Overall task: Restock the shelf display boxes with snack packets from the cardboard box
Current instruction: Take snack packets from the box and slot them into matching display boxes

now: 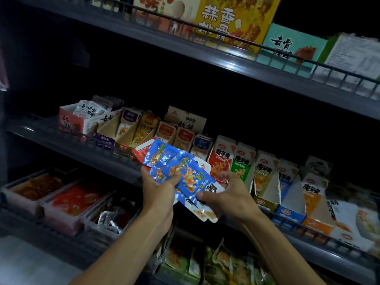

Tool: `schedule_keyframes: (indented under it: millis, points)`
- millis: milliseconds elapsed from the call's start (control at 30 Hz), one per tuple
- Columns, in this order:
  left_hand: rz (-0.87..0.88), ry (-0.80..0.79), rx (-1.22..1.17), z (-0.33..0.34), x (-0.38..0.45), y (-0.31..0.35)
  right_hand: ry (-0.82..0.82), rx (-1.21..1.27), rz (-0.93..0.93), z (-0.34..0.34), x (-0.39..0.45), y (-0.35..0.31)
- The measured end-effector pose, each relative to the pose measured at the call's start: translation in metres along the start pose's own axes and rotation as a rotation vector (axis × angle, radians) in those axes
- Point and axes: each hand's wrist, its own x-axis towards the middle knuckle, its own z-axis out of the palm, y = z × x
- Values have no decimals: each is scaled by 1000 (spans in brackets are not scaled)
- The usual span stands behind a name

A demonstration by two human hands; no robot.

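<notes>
Dim shop shelving fills the view, dark metal tiers with wire front rails, lit mostly where the hands are. Nearest, both forearms rise toward the middle shelf (115,159). Left hand (159,189) curls its thumb and fingers round the upper end of a fanned bunch of blue packets (181,175); right hand (230,197) pinches the lower end, thumb on top. The bunch hangs just before the middle shelf's rail, in open air, with one red packet (141,150) at its back. Left of and below the bunch, clear bins (67,202) hold red and brown goods. Behind the bunch, display boxes (265,177) stand in a row on the middle shelf, some part empty. Above, the top shelf (226,60) carries large cartons (236,19).
</notes>
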Motion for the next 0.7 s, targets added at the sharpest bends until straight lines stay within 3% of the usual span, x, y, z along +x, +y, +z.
schedule_keyframes:
  millis: [233, 533, 633, 700]
  points:
    - [-73, -103, 29, -5, 0, -1, -193, 293, 73, -13, -4, -4]
    - [-87, -81, 106, -14, 7, 10, -242, 213, 124, -34, 3, 0]
    - [-106, -43, 153, -11, 3, 2, -176, 177, 83, -33, 7, -8]
    - [-81, 50, 96, -7, 2, -3, -21, 174, 31, -33, 8, -4]
